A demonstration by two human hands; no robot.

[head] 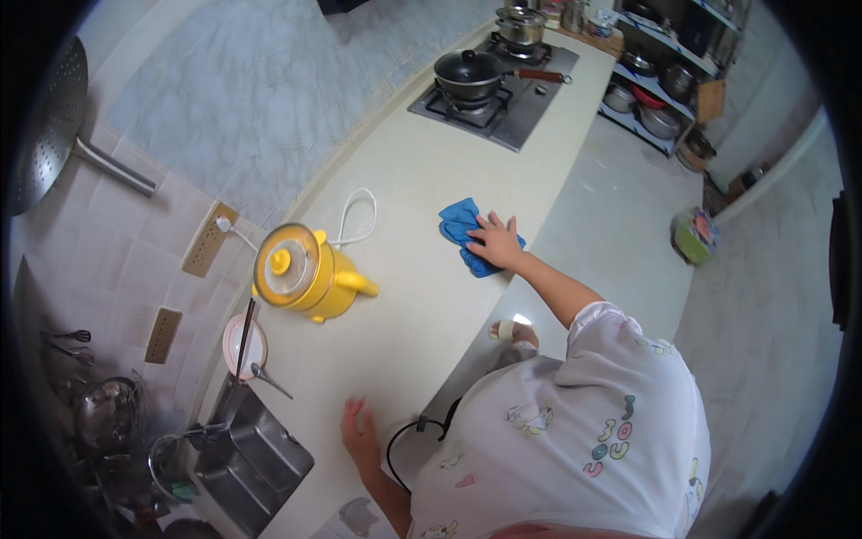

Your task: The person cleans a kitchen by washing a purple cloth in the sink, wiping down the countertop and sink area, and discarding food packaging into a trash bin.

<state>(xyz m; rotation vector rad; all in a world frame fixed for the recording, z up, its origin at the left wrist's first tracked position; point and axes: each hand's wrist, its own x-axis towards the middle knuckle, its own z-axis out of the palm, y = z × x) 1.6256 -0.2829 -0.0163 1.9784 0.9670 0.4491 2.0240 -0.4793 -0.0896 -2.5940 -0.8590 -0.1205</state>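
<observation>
My right hand (497, 241) lies spread on a crumpled blue cloth (459, 219), pressing it on the pale countertop (411, 195) close to its front edge. The fingers are apart and point towards the wall side. Nearer the sink, my left hand (359, 431) is raised by the counter's front edge, fingers slightly curled and holding nothing. Between the wall and my hands stands a yellow electric pot (313, 275) with a glass lid and a side handle; its white cord (361, 192) loops on the counter.
A gas hob (528, 124) carries a lidded pan (465, 84) and a steel pot (522, 30). Near the steel sink (252, 458) are a pink-rimmed plate (232, 343), chopsticks (245, 340) and a spoon (271, 382). A shelf rack (650, 84) with pots stands beyond.
</observation>
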